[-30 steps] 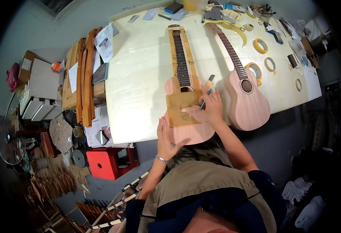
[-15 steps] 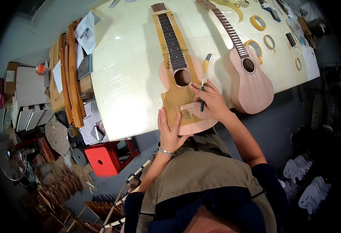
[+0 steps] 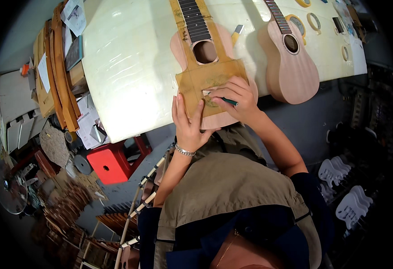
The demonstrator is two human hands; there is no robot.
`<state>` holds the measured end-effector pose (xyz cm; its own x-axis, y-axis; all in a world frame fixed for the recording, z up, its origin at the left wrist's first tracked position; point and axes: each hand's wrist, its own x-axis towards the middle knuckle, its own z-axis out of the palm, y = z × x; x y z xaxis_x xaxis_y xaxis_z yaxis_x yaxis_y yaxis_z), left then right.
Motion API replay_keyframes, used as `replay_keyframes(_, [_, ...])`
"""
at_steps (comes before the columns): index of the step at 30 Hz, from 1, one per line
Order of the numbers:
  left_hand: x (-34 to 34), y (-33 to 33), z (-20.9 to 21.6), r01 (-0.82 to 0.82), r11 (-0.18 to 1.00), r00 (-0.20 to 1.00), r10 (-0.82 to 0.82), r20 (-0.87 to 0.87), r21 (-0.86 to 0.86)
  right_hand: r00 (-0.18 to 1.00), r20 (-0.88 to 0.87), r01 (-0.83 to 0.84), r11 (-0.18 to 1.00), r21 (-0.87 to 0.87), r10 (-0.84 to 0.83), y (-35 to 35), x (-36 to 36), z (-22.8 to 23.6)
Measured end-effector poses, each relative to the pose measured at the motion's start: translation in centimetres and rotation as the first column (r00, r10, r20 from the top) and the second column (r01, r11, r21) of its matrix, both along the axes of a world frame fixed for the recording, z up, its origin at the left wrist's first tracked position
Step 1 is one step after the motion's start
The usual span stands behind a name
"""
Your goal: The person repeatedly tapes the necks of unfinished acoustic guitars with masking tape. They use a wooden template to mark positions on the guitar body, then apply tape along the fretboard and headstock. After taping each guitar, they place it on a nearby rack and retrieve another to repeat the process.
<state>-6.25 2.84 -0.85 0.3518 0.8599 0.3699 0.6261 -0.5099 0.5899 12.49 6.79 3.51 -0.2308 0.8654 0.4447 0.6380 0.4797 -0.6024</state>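
Observation:
A small pinkish wooden guitar, ukulele-like, lies on the table in front of me. Over its top and along both sides of its dark fretboard is a flat tan template, leaving the sound hole showing. My left hand lies with fingers spread on the template's lower left, its thumb along the body's lower edge. In my right hand is a dark green pencil, slanted, its tip end by the template's slot. Those fingers partly hide the slot.
A second unfinished guitar lies to the right. Between the two rests a cutter knife. Tape rolls are spread at the far right. Papers and long wooden pieces line the left; a red stool stands below.
My view has shifted, so the table sits higher in the picture. My right hand has turned the pencil from upright to slanted and brought it down over the slot. The left hand stays on the template.

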Motion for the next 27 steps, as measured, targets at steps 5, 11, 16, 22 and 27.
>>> replay_keyframes(5, [-0.2,0.0,-0.1,-0.003,1.0,1.0,0.003,-0.015,-0.003,0.89,0.368,0.25,0.963,0.096,-0.268,0.4,2.0,2.7])
replay_keyframes(11, [-0.3,0.0,-0.2,0.005,1.0,1.0,-0.005,0.004,-0.025,1.0,0.01,0.011,0.982,-0.189,-0.009,1.2,0.0,0.7])
replay_keyframes(16, [-0.4,0.1,0.1,0.004,1.0,1.0,-0.004,-0.005,-0.01,0.857,0.113,0.486,0.862,0.146,-0.502,1.3,3.2,-0.2])
replay_keyframes(22, [-0.7,0.1,-0.1,0.009,0.997,0.999,-0.013,-0.046,-0.082,0.796,-0.292,0.425,0.833,-0.353,-0.53,1.8,3.4,-2.4])
replay_keyframes(27, [-1.9,-2.2,-0.9,-0.187,0.968,0.979,0.199,0.056,-0.168,0.305,-0.825,0.157,0.879,-0.45,-0.476,0.8,10.9,2.1])
